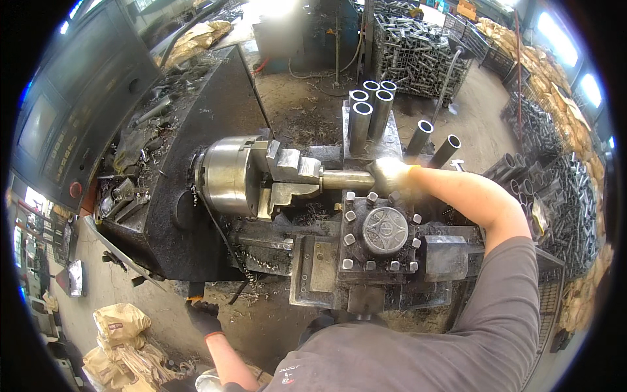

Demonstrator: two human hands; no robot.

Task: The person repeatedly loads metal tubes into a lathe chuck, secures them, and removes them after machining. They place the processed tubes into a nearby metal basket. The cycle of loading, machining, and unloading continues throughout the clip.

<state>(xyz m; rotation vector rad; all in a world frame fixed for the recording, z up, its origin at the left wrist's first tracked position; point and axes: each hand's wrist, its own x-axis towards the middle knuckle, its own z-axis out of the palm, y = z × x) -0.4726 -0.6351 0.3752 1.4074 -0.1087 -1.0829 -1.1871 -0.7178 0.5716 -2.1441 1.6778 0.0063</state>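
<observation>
A metal tube [348,179] runs out from the stepped jaws [294,166] of the lathe chuck [230,175]. My right hand [390,173], in a pale glove blurred by glare, is closed around the tube's right end. Just below this hand sits the square tool post [384,238] with bolts around its round cap. My left hand [205,317], in a dark glove, is low at the left by the lower edge of the lathe's dark housing [189,196]. Its fingers curl next to a dark part with an orange edge; what they grip is hidden.
Several upright tubes [371,114] stand behind the tool post, and two more [434,144] lean to their right. A wire bin [418,59] full of metal parts is at the back. Metal chips [251,268] hang below the chuck. Paper sacks [121,326] lie at lower left.
</observation>
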